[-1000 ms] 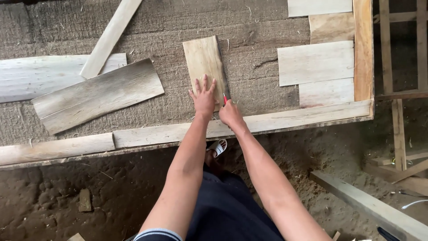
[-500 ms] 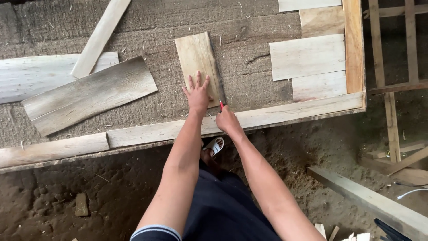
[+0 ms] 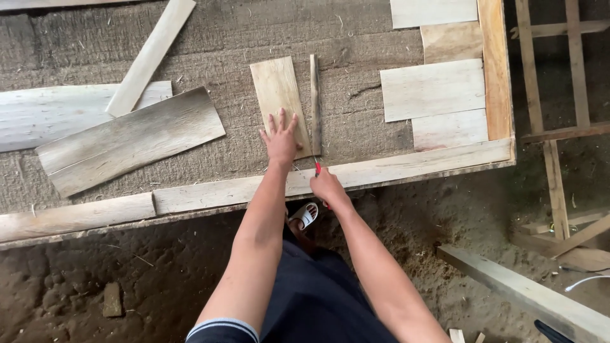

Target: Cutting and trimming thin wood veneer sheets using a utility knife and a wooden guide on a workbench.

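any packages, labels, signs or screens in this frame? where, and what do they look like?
None in view: only bare wood pieces on a rough grey mat.
The left hand presses a small pale wood sheet.
The right hand holds a red-handled tool beside a thin cut strip.
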